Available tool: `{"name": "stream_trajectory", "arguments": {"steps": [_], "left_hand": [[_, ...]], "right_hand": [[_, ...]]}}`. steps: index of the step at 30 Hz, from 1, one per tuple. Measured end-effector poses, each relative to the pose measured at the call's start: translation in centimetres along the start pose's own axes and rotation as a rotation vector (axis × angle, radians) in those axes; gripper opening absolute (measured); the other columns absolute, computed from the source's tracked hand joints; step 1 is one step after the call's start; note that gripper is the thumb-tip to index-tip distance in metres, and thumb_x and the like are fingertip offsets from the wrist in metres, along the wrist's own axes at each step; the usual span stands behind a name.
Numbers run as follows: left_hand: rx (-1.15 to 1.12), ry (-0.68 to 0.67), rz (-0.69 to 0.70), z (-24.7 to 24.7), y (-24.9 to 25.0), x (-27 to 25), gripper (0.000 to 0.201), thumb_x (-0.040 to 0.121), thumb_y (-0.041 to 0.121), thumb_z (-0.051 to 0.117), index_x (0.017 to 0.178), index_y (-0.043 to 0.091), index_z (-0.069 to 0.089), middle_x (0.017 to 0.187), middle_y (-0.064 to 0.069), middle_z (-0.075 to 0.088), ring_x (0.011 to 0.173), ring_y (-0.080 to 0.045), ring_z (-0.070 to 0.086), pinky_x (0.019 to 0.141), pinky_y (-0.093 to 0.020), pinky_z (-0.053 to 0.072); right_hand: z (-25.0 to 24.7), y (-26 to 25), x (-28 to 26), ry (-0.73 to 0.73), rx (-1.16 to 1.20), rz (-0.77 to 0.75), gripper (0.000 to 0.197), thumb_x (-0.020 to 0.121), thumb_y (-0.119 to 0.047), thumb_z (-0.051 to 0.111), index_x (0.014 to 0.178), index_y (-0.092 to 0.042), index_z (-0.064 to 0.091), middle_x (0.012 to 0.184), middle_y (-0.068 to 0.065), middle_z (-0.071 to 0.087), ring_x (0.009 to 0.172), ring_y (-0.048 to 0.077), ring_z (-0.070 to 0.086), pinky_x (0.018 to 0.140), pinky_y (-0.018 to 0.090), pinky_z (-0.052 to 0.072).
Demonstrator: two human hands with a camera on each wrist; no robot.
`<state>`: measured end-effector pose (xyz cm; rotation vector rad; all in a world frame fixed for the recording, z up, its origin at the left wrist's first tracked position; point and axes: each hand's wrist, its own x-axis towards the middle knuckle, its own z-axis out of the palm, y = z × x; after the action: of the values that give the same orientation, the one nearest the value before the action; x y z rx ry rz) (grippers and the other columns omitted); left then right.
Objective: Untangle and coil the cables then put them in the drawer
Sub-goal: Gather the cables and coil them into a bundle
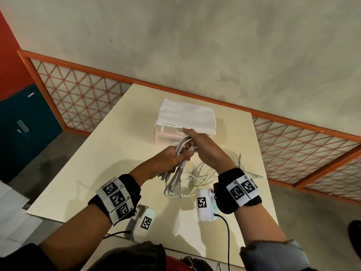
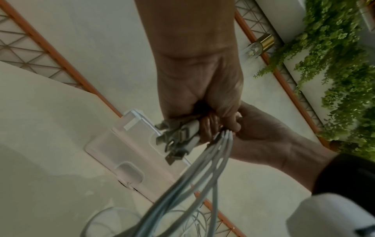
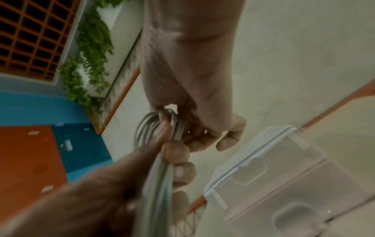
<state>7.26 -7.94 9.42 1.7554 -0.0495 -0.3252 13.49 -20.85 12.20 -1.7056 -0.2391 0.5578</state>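
A bundle of white-grey cables [image 1: 180, 163] hangs above the cream table [image 1: 109, 165]. My left hand [image 1: 172, 156] grips the bundle in a fist. Several USB plugs [image 2: 176, 141] stick out beside its fingers. My right hand [image 1: 195, 140] holds the bundle's top loops [image 3: 156, 125], fingers curled through them. The cables' lower loops [image 1: 193, 182] trail in a loose tangle on the table. Behind the hands stands a translucent white drawer unit [image 1: 166, 133], its two drawers [image 3: 284, 179] closed. From the left wrist, my left hand [image 2: 202, 125] and right hand [image 2: 263, 136] meet on the bundle [image 2: 213, 168].
A folded white cloth [image 1: 185, 116] lies on top of the drawer unit. An orange lattice railing [image 1: 78, 94] runs behind the table. Wrist camera units [image 1: 204, 204] hang under both wrists with black leads. Green plants [image 2: 334, 72] hang on a wall.
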Motion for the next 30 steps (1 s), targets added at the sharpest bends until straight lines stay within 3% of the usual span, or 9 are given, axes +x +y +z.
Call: {"name": "stream_trajectory", "arguments": {"steps": [3,5,9,13,16,20,24,26,30], "left_hand": [[-0.032,-0.022,-0.002,-0.4,0.1,-0.1,0.026,0.093,0.039,0.051,0.078,0.019,0.057,0.047,0.014,0.033,0.042,-0.004,0.027,0.046,-0.018,0.026],[-0.027,-0.07,0.013,-0.5,0.3,-0.1,0.028,0.095,0.038,0.049,0.082,0.014,0.059,0.048,0.013,0.035,0.043,-0.003,0.027,0.048,-0.016,0.027],[-0.005,-0.112,0.038,-0.5,0.5,-0.1,0.03,0.097,0.039,0.043,0.075,0.019,0.05,0.06,0.009,0.055,0.048,-0.002,0.041,0.049,-0.017,0.03],[0.04,-0.123,0.05,-0.4,-0.3,0.1,0.033,0.097,0.04,0.042,0.073,0.019,0.047,0.061,0.007,0.049,0.049,-0.004,0.038,0.048,-0.016,0.03],[0.005,-0.107,0.087,-0.5,-0.1,-0.1,0.036,0.099,0.034,0.04,0.069,0.015,0.045,0.058,0.006,0.046,0.043,-0.001,0.038,0.045,-0.011,0.033],[-0.115,0.063,0.156,-0.7,0.6,0.3,0.041,0.101,0.035,0.034,0.071,0.008,0.046,0.051,0.003,0.042,0.034,-0.002,0.037,0.036,-0.012,0.032],[-0.331,0.236,0.189,-1.9,0.6,1.7,0.036,0.099,0.033,0.038,0.072,0.012,0.051,0.053,0.007,0.056,0.043,-0.003,0.051,0.044,-0.015,0.04],[-0.35,0.309,0.198,-2.7,0.4,2.2,0.035,0.099,0.031,0.038,0.071,0.016,0.049,0.052,0.007,0.058,0.037,-0.001,0.041,0.039,-0.013,0.032],[-0.359,0.536,0.225,-3.6,-0.8,2.7,0.044,0.1,0.033,0.038,0.064,0.013,0.054,0.053,0.004,0.062,0.032,-0.003,0.033,0.036,-0.015,0.026]], "right_hand": [[-0.1,-0.5,0.4,-0.052,0.174,0.103,0.017,0.088,-0.028,0.062,0.089,-0.011,0.06,0.046,-0.005,0.042,0.048,0.013,0.044,0.055,0.029,0.037],[-0.1,-0.8,0.5,-0.082,0.237,0.137,0.02,0.089,-0.025,0.06,0.105,-0.013,0.053,0.044,-0.006,0.038,0.045,0.014,0.044,0.045,0.027,0.039],[0.4,-1.4,0.6,0.027,0.023,0.109,0.026,0.087,-0.024,0.061,0.065,-0.012,0.053,0.045,-0.006,0.038,0.054,0.014,0.036,0.059,0.027,0.032],[0.7,-1.4,0.1,0.105,-0.217,-0.05,0.034,0.086,-0.025,0.059,0.061,-0.013,0.041,0.057,-0.001,0.032,0.056,0.014,0.03,0.058,0.028,0.027],[1.0,-0.9,0.1,0.131,-0.248,-0.111,0.045,0.089,-0.047,0.055,0.066,-0.011,0.044,0.063,0.004,0.038,0.061,0.017,0.037,0.063,0.031,0.034],[1.1,0.3,0.0,-0.07,-0.152,-0.067,0.088,0.081,-0.081,0.023,0.101,-0.002,0.057,0.088,0.014,0.064,0.082,0.019,0.065,0.088,0.038,0.053],[1.8,2.3,-0.8,-0.348,-0.245,-0.013,0.062,0.088,-0.06,0.048,0.124,-0.009,0.049,0.106,0.011,0.068,0.096,0.025,0.069,0.098,0.043,0.05],[1.6,2.9,-0.7,-0.369,-0.38,-0.019,0.037,0.091,-0.035,0.061,0.114,-0.007,0.052,0.086,0.004,0.068,0.083,0.025,0.069,0.089,0.043,0.053],[1.4,2.3,-0.3,-0.179,-0.528,-0.161,0.018,0.097,-0.035,0.05,0.084,-0.022,0.047,0.067,-0.002,0.051,0.059,0.013,0.054,0.068,0.038,0.051]]}}
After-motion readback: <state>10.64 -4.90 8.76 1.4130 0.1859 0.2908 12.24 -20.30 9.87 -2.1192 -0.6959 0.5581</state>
